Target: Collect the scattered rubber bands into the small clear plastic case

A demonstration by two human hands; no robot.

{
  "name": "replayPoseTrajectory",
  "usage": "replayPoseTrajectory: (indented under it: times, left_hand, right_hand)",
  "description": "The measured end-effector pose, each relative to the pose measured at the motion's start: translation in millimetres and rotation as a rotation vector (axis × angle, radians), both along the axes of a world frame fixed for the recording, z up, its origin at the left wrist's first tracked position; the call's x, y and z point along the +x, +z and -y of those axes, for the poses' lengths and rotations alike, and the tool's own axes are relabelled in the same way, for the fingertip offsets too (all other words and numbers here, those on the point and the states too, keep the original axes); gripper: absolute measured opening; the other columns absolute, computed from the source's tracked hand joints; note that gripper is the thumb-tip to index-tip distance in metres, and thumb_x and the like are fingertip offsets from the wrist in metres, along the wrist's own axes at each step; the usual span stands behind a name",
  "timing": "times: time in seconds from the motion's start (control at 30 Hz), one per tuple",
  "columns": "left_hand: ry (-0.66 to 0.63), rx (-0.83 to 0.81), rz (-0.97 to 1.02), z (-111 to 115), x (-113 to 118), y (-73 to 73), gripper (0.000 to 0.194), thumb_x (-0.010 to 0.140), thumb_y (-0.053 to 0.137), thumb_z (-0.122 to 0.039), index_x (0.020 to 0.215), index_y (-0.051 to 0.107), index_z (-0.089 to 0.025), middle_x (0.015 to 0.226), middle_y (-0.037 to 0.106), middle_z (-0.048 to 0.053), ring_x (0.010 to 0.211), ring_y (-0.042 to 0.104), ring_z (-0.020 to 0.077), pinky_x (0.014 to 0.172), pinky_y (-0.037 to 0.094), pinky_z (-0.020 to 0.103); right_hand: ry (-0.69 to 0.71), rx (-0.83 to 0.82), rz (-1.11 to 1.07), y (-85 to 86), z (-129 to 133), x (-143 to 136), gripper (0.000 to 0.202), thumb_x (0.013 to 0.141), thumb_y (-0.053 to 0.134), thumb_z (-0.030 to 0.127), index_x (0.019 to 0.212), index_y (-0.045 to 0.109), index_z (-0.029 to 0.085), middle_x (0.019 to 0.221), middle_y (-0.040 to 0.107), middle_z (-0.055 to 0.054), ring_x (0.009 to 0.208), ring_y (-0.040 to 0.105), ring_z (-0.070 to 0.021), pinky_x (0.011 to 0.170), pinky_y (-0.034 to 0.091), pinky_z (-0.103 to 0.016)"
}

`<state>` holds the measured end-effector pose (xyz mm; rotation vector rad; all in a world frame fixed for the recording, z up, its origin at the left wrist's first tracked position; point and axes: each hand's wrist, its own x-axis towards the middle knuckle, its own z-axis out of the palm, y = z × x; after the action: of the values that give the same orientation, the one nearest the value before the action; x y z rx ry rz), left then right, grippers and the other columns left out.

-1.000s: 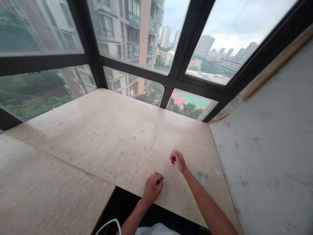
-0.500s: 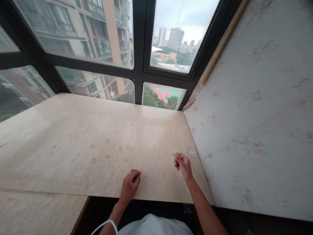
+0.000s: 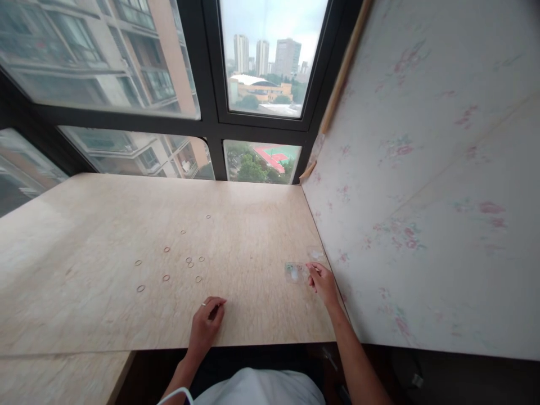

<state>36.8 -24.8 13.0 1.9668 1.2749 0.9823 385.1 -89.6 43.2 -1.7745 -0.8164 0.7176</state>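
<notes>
Several thin rings lie scattered on the pale marbled surface, among them a reddish ring (image 3: 166, 278), a dark ring (image 3: 140, 288) and a small ring farther back (image 3: 208, 216). My left hand (image 3: 207, 322) rests to the right of and nearer than the rings, its thumb and fingertips pressed together; whatever they hold is too small to make out. At the right, my right hand (image 3: 322, 280) pinches something hidden at its fingertips. Beside those fingertips is a clear plastic case (image 3: 294, 273) with small greenish and reddish items inside. Behind my right hand lies another clear piece (image 3: 315, 254).
The marbled surface (image 3: 248, 225) runs back to dark-framed windows (image 3: 261, 125). A wall with a floral pattern (image 3: 422, 169) bounds it on the right. The front edge is close to my body, and a white cable (image 3: 179, 391) loops by my left forearm.
The view has turned to the right. The clear case now shows beside my right hand, which has moved slightly rightward on the surface. My left hand keeps its closed shape.
</notes>
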Motion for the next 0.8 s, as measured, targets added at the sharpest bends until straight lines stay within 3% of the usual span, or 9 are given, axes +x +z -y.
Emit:
replayPoseTrajectory:
  times: [0.23,0.4,0.57,0.67,0.8]
  left_hand:
    - [0.019,0.0,-0.014,2,0,-2.8,0.017,0.082,0.05,-0.029,0.079,0.065,-0.021,0.081,0.068,0.004,0.076,0.065,0.0185,0.069,0.054,0.029]
    - [0.029,-0.043,0.01,5,2,-1.3,0.017,0.082,0.05,-0.029,0.079,0.065,-0.021,0.082,0.068,0.005,0.078,0.065,0.0194,0.071,0.054,0.031]
    - [0.025,-0.14,0.044,11,-1,9.2,0.018,0.081,0.051,-0.028,0.079,0.067,-0.02,0.086,0.067,0.006,0.083,0.065,0.0202,0.074,0.054,0.033]
    - [0.04,-0.253,0.094,8,-7,14.2,0.019,0.081,0.051,-0.029,0.08,0.068,-0.02,0.084,0.069,0.005,0.081,0.065,0.0196,0.072,0.054,0.032]
    - [0.166,-0.327,0.121,-6,-25,19.7,0.021,0.08,0.053,-0.033,0.084,0.068,-0.019,0.078,0.07,0.003,0.069,0.065,0.0176,0.063,0.053,0.028]
  right_hand:
    - [0.02,-0.006,0.133,7.2,-6,0,0.04,0.081,0.053,0.05,0.091,0.07,0.014,0.044,0.052,0.004,0.036,0.043,-0.0111,0.037,0.032,-0.021]
    - [0.028,0.019,0.173,11.1,2,-25,0.041,0.085,0.05,0.049,0.099,0.069,0.015,0.048,0.053,0.003,0.043,0.05,-0.0138,0.043,0.038,-0.023]
    - [0.287,0.03,0.192,-7.1,10,-75,0.034,0.087,0.05,0.045,0.097,0.072,0.02,0.056,0.063,0.0,0.046,0.057,-0.0153,0.048,0.045,-0.025]
    - [0.443,0.028,0.281,-22.9,12,-100,0.03,0.087,0.05,0.042,0.095,0.074,0.024,0.071,0.073,-0.004,0.055,0.066,-0.0186,0.054,0.05,-0.027]
    - [0.462,0.023,0.469,-37.0,8,-113,0.029,0.086,0.051,0.041,0.092,0.075,0.027,0.083,0.076,-0.006,0.07,0.072,-0.0229,0.064,0.054,-0.03]
